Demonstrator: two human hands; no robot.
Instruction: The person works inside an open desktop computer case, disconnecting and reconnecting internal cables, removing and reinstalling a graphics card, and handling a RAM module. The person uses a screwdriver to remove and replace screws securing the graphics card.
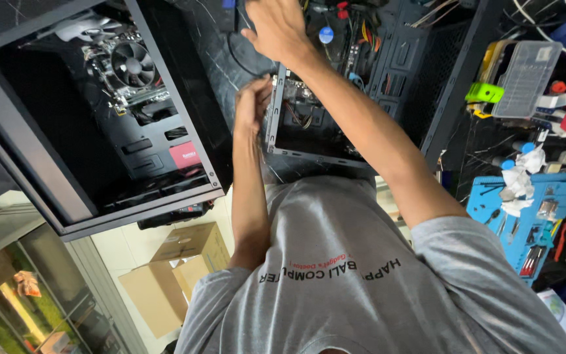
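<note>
Two open computer cases (335, 85), left hand (251, 105) on one edge, right hand (276, 26) inside

You have two open computer cases (119, 111) (355, 78), one blue tool mat (525, 210), and two cardboard boxes (191, 242) (155, 295) nearby.

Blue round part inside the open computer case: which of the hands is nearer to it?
Right. The right hand is just left of the blue round part, almost level with it. The left hand is lower, beside the computer case, at its left edge.
</note>
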